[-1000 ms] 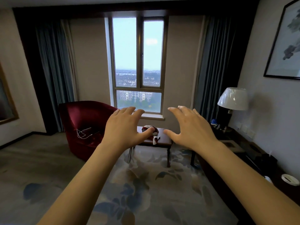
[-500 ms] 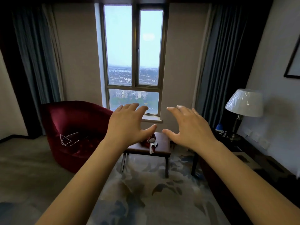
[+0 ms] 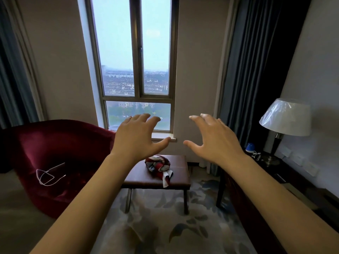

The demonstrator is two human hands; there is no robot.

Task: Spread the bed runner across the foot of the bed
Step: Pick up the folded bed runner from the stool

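Observation:
A bunched cloth in red, white and dark stripes lies on a small brown stool under the window; one end hangs over the stool's front edge. Whether it is the bed runner I cannot tell. No bed is in view. My left hand and my right hand are both stretched out in front of me at about chest height, palms down, fingers spread and slightly bent, holding nothing. Both hover above and nearer than the stool, apart from the cloth.
A dark red armchair with a white cable on its seat stands at the left. A dark desk with a white-shaded lamp runs along the right wall. Patterned carpet lies between me and the stool.
The view has moved closer to the window and stool. The cloth, earlier mostly behind my left hand, now shows below both hands. My hands keep the same spread pose.

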